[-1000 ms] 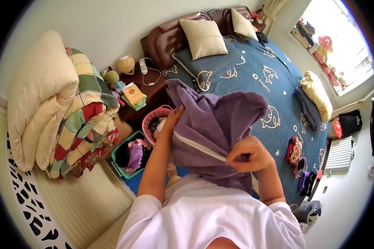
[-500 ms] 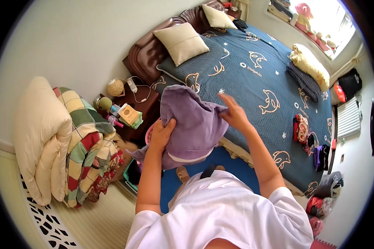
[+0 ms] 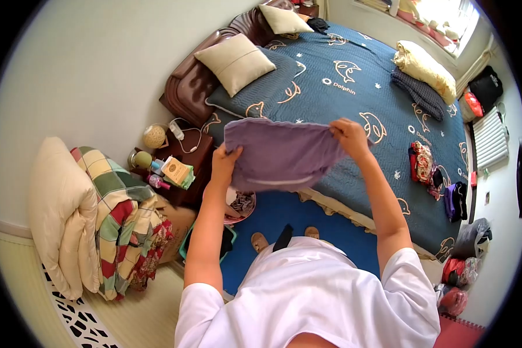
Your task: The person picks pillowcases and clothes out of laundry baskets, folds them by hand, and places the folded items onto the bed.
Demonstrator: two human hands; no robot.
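A purple cloth garment is stretched between my two hands, its lower edge pale and slightly blurred. Its exact kind is unclear. My left hand grips its left side, thumb on top. At the upper right corner, my right hand pinches the fabric with curled fingers. The cloth hangs in front of the bed's near edge. Below it, a pink basket with clothes in it is partly covered. Beside that stands a teal bin holding dark cloth, partly behind my left forearm.
The bed has a blue dolphin-print cover, with several small folded clothes at its right side. A nightstand carrying small items stands at left, near a rolled cream quilt and a plaid quilt. Blue matting lies underfoot.
My right hand has gone from loose, spread fingers beside the cloth to gripping its corner, farther right. The bunched garment is now spread wide and flatter, uncovering more of the basket below.
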